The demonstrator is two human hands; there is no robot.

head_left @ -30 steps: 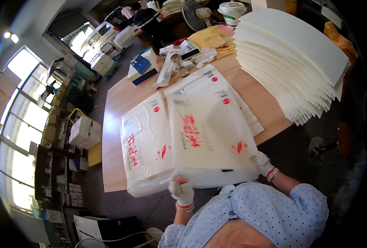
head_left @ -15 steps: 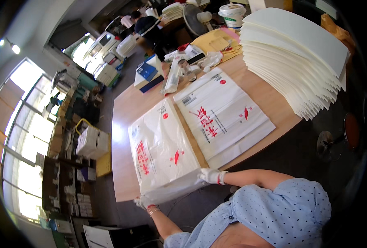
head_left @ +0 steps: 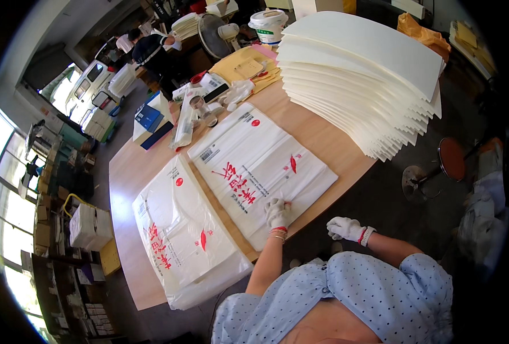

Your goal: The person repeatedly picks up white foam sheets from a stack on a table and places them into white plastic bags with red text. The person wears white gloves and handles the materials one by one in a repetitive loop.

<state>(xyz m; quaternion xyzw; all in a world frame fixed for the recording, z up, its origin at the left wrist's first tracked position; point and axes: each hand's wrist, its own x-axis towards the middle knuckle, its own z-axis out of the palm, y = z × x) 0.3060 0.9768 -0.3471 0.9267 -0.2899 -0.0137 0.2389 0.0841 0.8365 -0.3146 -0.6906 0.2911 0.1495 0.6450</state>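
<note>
My left hand (head_left: pixel 278 214), in a white glove, is at the near part of a stack of flat white plastic bags (head_left: pixel 266 166) with red print. Its fingers are bent and closed on the top bag, which wrinkles beside them. Off the table's edge, to the right, my gloved right hand (head_left: pixel 344 228) hangs in the air with curled fingers and nothing visible in it. Left of the flat bags lies a filled plastic bag (head_left: pixel 188 229), bulky and smooth, its loose mouth drooping past the near table edge.
A tall fanned stack of white sheets (head_left: pixel 357 74) stands at the table's right. Farther back are a blue box (head_left: pixel 150 117), a glass jar (head_left: pixel 203 109), yellow envelopes (head_left: pixel 237 64) and a white bucket (head_left: pixel 268 26). A round stool (head_left: pixel 455 159) stands at right; another person (head_left: pixel 151 54) is far off.
Both hands have let go of the filled bag's mouth. My left hand has moved right onto the flat bags, and my right hand has gone right, off the table. The view has turned right.
</note>
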